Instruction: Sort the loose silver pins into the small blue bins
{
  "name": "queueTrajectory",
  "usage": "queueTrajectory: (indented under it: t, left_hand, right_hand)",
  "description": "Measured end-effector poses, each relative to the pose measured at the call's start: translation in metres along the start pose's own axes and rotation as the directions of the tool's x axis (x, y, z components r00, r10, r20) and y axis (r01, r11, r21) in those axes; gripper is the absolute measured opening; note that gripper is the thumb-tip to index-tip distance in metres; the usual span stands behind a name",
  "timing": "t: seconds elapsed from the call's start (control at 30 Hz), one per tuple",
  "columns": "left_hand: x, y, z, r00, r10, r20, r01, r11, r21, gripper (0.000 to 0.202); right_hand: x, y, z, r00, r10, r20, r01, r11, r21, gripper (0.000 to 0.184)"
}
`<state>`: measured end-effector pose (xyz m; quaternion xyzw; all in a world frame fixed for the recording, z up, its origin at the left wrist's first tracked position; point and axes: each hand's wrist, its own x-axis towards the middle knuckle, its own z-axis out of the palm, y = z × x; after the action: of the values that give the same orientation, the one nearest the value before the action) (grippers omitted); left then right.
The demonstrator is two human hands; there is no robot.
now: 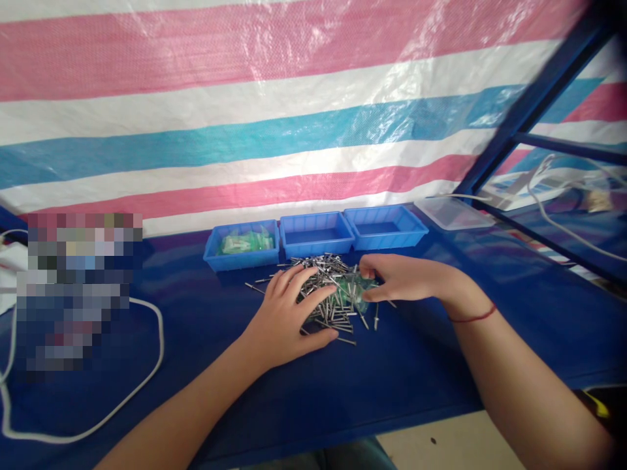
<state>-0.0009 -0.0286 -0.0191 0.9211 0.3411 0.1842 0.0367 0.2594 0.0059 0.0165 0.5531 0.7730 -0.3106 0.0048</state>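
Note:
A heap of silver blind rivets [337,313] lies loose on the blue table in front of me. My left hand [287,313] rests over the heap's left side, its fingers spread and stretched across the rivets. Among the rivets on the right are clear green plastic packets [350,290], partly covered by them. My right hand [399,277] is at that right edge, beside the packets. Its fingers are curled and the thumb stands apart from them, close to the packet's edge; no held thing shows between them.
Behind the heap stand three blue bins: the left bin [240,261] holds green-and-white packets, while the middle bin [317,248] and right bin [389,241] show bare floors. A clear plastic lid [453,213] lies at back right. A white cable [159,346] loops across the left.

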Motion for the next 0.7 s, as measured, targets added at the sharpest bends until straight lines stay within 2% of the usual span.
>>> queueTrajectory:
  t: [0.13, 0.37, 0.47, 0.6, 0.7]
  left_hand:
    - [-0.001, -0.001, 0.002, 1.000, 0.011, 0.017, -0.011, 1.000, -0.010, 0.059]
    - [-0.001, -0.003, 0.003, 1.000, 0.011, -0.006, -0.011, 1.000, -0.020, 0.054]
    - [-0.001, -0.003, 0.003, 1.000, 0.010, -0.002, -0.010, 1.000, -0.015, 0.054]
    - [-0.001, -0.003, 0.002, 1.000, 0.024, -0.016, -0.024, 0.999, -0.026, 0.052]
    - [0.002, -0.001, -0.002, 0.997, 0.025, -0.075, -0.030, 0.998, -0.063, 0.046]
  right_hand:
    - [0.002, 0.006, -0.002, 0.997, -0.067, -0.029, 0.068, 0.997, 0.039, 0.021]
    - [0.004, 0.014, -0.007, 0.973, -0.226, -0.050, 0.231, 0.945, 0.229, 0.028]
    - [0.005, 0.013, -0.007, 0.971, -0.233, -0.052, 0.237, 0.911, 0.336, 0.023]
    - [0.006, 0.011, -0.007, 0.961, -0.215, -0.173, 0.271, 0.858, 0.436, 0.015]
    - [0.003, 0.006, -0.009, 0.924, -0.210, -0.318, 0.343, 0.823, 0.453, 0.014]
